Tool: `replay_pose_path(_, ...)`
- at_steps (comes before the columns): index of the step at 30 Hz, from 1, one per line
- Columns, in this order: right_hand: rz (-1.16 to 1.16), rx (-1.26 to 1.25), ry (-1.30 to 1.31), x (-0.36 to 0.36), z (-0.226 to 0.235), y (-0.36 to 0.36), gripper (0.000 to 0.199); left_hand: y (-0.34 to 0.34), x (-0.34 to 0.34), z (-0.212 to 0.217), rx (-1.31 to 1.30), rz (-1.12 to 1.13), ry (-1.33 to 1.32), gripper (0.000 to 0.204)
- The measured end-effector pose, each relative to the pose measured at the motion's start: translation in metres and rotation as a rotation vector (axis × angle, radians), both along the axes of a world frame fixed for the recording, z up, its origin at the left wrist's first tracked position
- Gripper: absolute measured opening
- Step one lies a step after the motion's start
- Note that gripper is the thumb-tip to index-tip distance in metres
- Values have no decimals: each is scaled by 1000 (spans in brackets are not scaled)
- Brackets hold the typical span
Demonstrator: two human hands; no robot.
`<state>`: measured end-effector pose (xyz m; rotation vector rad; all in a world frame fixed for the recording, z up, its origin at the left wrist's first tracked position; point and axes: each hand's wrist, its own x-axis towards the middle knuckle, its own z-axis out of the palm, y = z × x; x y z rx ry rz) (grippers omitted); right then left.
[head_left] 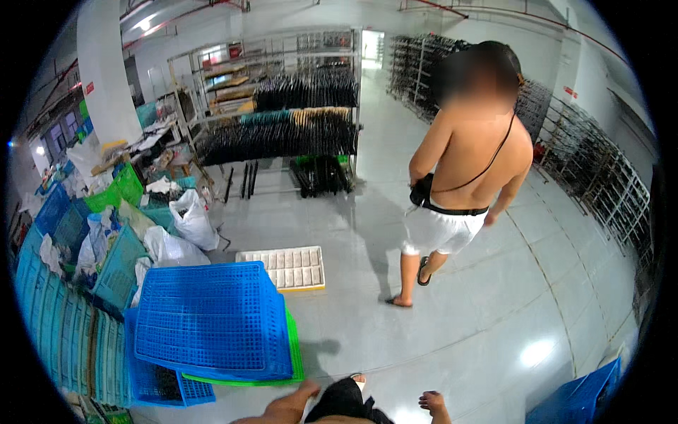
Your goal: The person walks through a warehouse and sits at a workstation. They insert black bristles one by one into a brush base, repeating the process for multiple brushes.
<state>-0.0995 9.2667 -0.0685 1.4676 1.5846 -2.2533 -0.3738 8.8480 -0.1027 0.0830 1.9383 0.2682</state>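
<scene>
My left hand (308,389) hangs at the lower edge beside the stack of crates, blurred, so its fingers cannot be made out. A blue mesh crate (205,318) is nearest to it, upside down on a green crate (293,346). Over the floor on the other side of my body is my right hand (430,401), with its fingers loosely bent and apart and nothing seen in it. A blue crate (159,385) holding dark pieces stands below and left of the stack.
A person (470,155) in white shorts walks ahead on the right. A white compartmented tray (296,268) lies on the floor. White sacks (194,220) and turquoise crates (78,339) crowd the left. Racks of dark parts (282,138) stand behind, and metal racks (597,162) line the right.
</scene>
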Motion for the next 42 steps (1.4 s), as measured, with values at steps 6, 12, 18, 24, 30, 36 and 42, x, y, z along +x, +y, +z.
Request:
replay_pose_path(6,-192,-163,-335,23,-69,81,27,208,-209,93,442,94,472,22)
replay_pose_path(12,-178,-266,-364,-81,-75,172,19,345,-325,105,574,142,398,18)
replay_pose_path(18,35,-194,-348,-270,-87,350,15,356,-367,55,260,188,191,23)
replay_pose_path(24,127,102,-157,-552,-19,508,19,327,-413,-3,131,-117,242,44)
replay_pose_path(30,163,65,-39,-714,-47,633,25,447,-544,-80,405,-195,172,43)
replay_pose_path(36,213,-180,-351,-794,12,664,21,606,-672,121,551,393,-28,33)
replay_pose_path(42,281,-127,-666,-825,-84,811,22,705,-822,88,611,-363,450,36)
